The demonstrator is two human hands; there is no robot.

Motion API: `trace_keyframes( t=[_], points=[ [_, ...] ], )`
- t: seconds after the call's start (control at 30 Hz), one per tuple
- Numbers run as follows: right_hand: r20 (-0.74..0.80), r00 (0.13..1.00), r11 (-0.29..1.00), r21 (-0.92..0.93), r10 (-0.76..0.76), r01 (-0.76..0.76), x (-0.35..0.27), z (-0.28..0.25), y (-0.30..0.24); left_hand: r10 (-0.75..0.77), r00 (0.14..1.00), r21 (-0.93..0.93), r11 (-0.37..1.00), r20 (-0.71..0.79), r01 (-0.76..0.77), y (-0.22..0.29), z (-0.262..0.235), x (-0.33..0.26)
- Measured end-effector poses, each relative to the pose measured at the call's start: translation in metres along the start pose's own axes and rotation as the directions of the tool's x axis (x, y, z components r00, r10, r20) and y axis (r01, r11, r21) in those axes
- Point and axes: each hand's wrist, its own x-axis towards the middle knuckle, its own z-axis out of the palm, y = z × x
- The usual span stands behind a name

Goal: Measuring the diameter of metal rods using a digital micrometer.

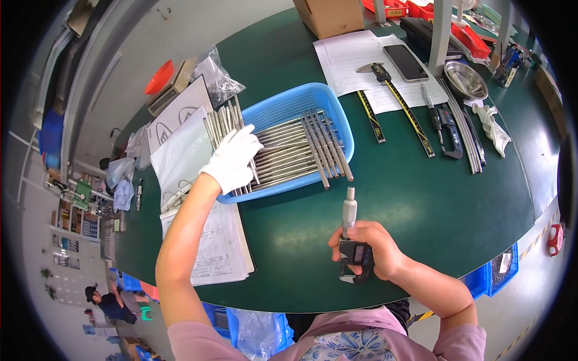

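Observation:
My left hand [233, 160], in a white glove, is at the left end of a blue plastic basket [346, 111]. Its fingers are curled down and closed on a metal rod in the bundle of thin steel rods [226, 118] there; the fingertips are partly hidden. More rods [280, 144] lie lengthwise in the basket, with several darker rods [328, 144] laid across them at the right end. In my bare right hand [379, 246] is a digital micrometer [355, 253], its silver thimble pointing away from me, held above the green table near the front edge.
Left of the basket lies an open binder with papers [220, 253]. A digital caliper [380, 73], a phone [406, 63], another micrometer [448, 132] and a metal bowl [465, 80] are at the right back. A cardboard box [330, 17] stands behind. Blue bins [497, 274] are beside the table.

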Motion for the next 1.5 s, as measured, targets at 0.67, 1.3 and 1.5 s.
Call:
trace_keyframes(
  t=[0.67, 1.3, 1.5],
  points=[
    [0.036, 0.999, 1.000, -0.010, -0.015, 0.015, 0.002, 0.002, 0.007, -0.178, 0.980, 0.017, 0.984, 0.089, 0.177, 0.034, -0.010, 0.010],
    [0.001, 1.000, 1.000, -0.022, 0.006, -0.006, 0.001, 0.002, 0.006, 0.093, 0.970, 0.183, 0.982, -0.226, -0.052, 0.055, 0.005, 0.076],
    [-0.042, 0.999, 0.999, -0.044, -0.030, 0.028, 0.002, 0.001, 0.003, -0.216, 0.711, -0.323, 0.946, -0.669, -0.017, 0.052, -0.009, 0.044]
  ],
)
